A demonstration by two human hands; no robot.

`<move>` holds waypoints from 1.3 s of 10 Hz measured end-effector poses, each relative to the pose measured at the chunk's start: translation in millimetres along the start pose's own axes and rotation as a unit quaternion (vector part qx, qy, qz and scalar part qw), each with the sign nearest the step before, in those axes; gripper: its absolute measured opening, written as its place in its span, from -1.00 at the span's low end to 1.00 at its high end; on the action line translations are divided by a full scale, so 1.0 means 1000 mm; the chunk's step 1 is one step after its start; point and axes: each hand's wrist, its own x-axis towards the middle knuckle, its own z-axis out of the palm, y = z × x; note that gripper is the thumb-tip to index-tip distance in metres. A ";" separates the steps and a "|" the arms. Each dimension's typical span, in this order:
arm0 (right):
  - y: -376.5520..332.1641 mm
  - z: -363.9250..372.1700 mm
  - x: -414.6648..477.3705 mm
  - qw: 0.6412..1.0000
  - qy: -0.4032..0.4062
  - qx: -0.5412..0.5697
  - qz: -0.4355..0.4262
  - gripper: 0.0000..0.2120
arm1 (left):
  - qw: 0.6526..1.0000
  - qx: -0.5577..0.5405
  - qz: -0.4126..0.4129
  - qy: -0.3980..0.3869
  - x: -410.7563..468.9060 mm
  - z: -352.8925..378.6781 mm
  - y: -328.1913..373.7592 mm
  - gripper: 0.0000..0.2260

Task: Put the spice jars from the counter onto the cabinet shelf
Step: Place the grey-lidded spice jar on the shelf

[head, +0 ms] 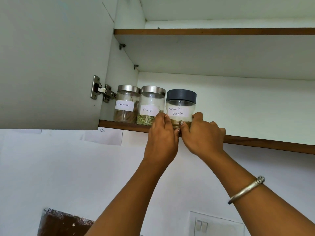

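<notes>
Glass coriander jar (181,106): dark grey lid, handwritten label "Coriander Powder", pale powder inside. It stands upright, long axis vertical, at the front lip of the lower shelf (255,142). The thumbs cover the base, so whether it sits fully on the board cannot be told. It lies directly between the two hands, above the knuckles and beyond them toward the cabinet back.

Grip: the left hand (162,135) curls round the jar's lower left flank, fingertips at the label's edge. The right hand (202,136) wraps the lower right flank, thumb across the front near the base. Both hands are closed narrowly on the glass, and neither is clearly nearer.

Judgement: the coming move is probably a short push away from the palms, then release. Bare board lies beyond the grip and to its right.

Adjacent: the fennel jar (150,106), steel lid, is just left of the left fingertips, touching or almost touching the held jar, so those fingers have little room to withdraw. The cinnamon jar (126,104), steel lid, is next leftward.

Outward:
- cabinet door (51,65), open, far left of the grip
- hinge (102,92)
- upper shelf (204,31), above the grip
- metal bangle (247,189), on the right forearm below the grip
- switch plate (218,225), on the wall lower down
</notes>
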 end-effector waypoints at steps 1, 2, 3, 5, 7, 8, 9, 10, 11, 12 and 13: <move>-0.002 0.001 -0.003 1.000 -0.011 -0.013 0.000 -0.60 | 1.000 0.003 0.004 -0.009 0.000 0.001 -0.001 -0.59; -0.002 0.001 -0.003 0.999 -0.028 -0.031 -0.003 -0.59 | 1.000 -0.008 0.003 -0.023 -0.002 0.000 -0.001 -0.57; -0.001 0.001 -0.004 0.999 -0.037 -0.032 -0.004 -0.58 | 0.998 -0.045 -0.017 -0.046 0.000 -0.004 0.005 -0.57; -0.001 0.006 -0.012 0.998 -0.048 -0.026 -0.019 -0.31 | 0.991 -0.064 -0.038 -0.110 -0.002 -0.020 0.010 -0.48; 0.014 0.008 -0.064 0.992 -0.092 -0.021 -0.078 -0.20 | 0.973 -0.092 0.000 -0.213 -0.061 -0.015 0.016 -0.05; 0.033 0.007 -0.098 0.985 -0.164 -0.003 -0.056 -0.23 | 0.955 -0.135 0.039 -0.263 -0.093 -0.012 0.030 -0.06; 0.064 0.008 -0.138 0.974 -0.223 0.032 0.008 -0.26 | 0.935 -0.143 0.065 -0.318 -0.129 -0.008 0.054 -0.08; 0.108 0.010 -0.184 0.964 -0.260 0.040 0.047 -0.27 | 0.903 -0.156 0.066 -0.394 -0.173 0.000 0.089 -0.06; 0.157 0.009 -0.230 0.952 -0.293 0.048 0.077 -0.28 | 0.871 -0.172 0.073 -0.453 -0.221 0.016 0.126 -0.05; 0.214 0.011 -0.271 0.946 -0.311 0.055 0.074 -0.30 | 0.834 -0.178 0.086 -0.515 -0.267 0.038 0.165 -0.13; 0.282 0.018 -0.314 0.934 -0.341 0.032 0.097 -0.26 | 0.800 -0.191 0.076 -0.563 -0.318 0.063 0.221 -0.14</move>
